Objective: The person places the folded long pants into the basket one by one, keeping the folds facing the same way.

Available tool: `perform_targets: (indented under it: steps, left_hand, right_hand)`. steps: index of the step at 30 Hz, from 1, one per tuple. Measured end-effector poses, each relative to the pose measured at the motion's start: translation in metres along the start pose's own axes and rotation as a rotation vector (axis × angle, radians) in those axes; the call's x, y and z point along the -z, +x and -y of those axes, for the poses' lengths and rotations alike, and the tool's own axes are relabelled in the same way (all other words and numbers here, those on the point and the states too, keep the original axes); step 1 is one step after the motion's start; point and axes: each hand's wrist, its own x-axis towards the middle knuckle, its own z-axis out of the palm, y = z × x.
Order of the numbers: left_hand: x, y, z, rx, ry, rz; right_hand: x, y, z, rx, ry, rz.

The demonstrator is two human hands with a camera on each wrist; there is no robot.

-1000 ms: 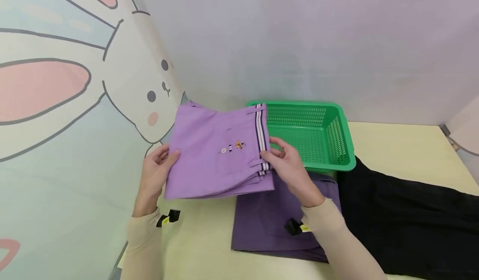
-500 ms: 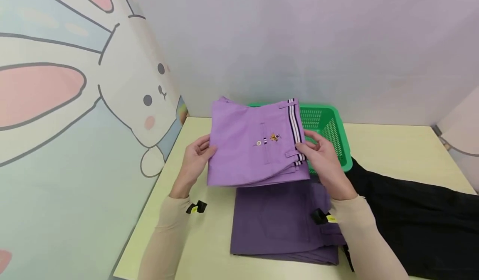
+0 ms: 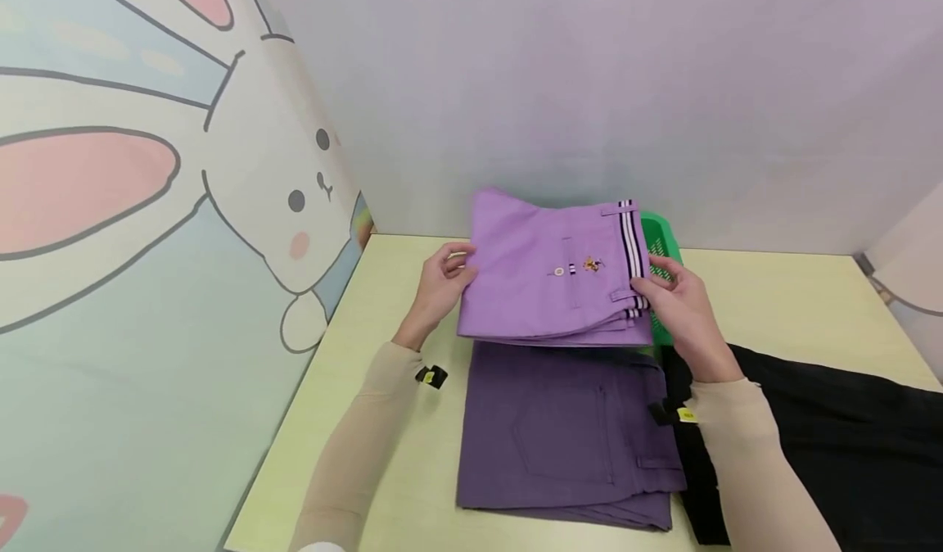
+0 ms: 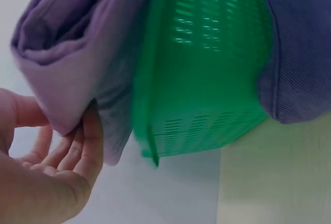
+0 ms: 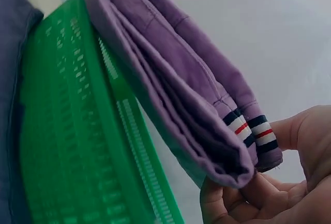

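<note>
Shorts (image 3: 556,278), lilac and folded, are held above the green basket (image 3: 658,245); left hand (image 3: 440,286) and right hand (image 3: 681,306) each have a pinching grip on opposite edges. Darker purple trousers (image 3: 567,437) lie on the surface (image 3: 773,290).

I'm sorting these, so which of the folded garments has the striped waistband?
The light purple folded trousers, held over the green basket; the dark purple pair and black garment lie flat, stripeless.
</note>
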Motion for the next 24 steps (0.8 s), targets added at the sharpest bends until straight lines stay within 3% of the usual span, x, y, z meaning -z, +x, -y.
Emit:
perform_targets:
  steps: [8,13,17,24]
  left_hand:
    - [-0.024,0.026,0.010,-0.047,0.136,0.020]
    - [-0.032,0.033,0.012,-0.062,0.188,0.009]
    - [-0.036,0.035,0.016,-0.102,0.247,-0.014]
    - [-0.039,0.031,0.027,-0.184,0.560,-0.021]
  right_hand:
    - [0.006,0.009,-0.014,-0.001,-0.027,-0.086]
    - [0.006,0.015,-0.014,0.004,-0.046,-0.166]
    - [0.005,0.020,-0.015,-0.011,-0.065,-0.162]
    - [0.002,0.023,-0.026,-0.012,-0.149,-0.107]
